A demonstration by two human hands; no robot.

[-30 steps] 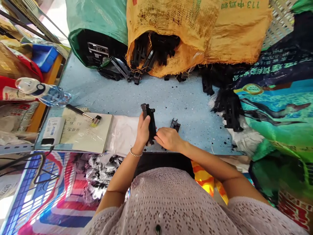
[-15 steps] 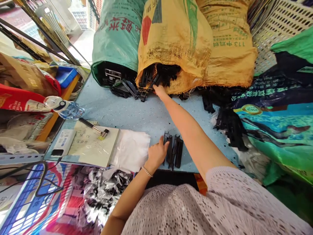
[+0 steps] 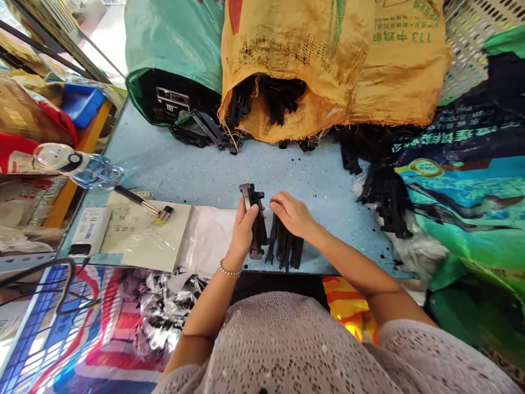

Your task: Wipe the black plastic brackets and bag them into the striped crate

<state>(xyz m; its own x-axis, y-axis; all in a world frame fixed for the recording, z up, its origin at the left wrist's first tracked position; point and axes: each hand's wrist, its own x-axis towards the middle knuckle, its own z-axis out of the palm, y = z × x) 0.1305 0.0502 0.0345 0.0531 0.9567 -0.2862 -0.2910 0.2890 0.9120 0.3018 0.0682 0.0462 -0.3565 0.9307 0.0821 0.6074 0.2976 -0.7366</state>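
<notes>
The left hand (image 3: 245,230) grips a long black plastic part (image 3: 256,221), holding it upright above the near edge of the blue table (image 3: 197,169); the right hand (image 3: 292,214) rests just beside it, fingers curled over a row of black parts (image 3: 285,249) lying on the table; whether it grasps them I cannot tell; a yellow sack (image 3: 320,65) lies well beyond both hands.

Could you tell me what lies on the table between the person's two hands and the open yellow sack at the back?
In the head view, the stretch from the left hand and right hand to the yellow sack is bare blue table.
</notes>
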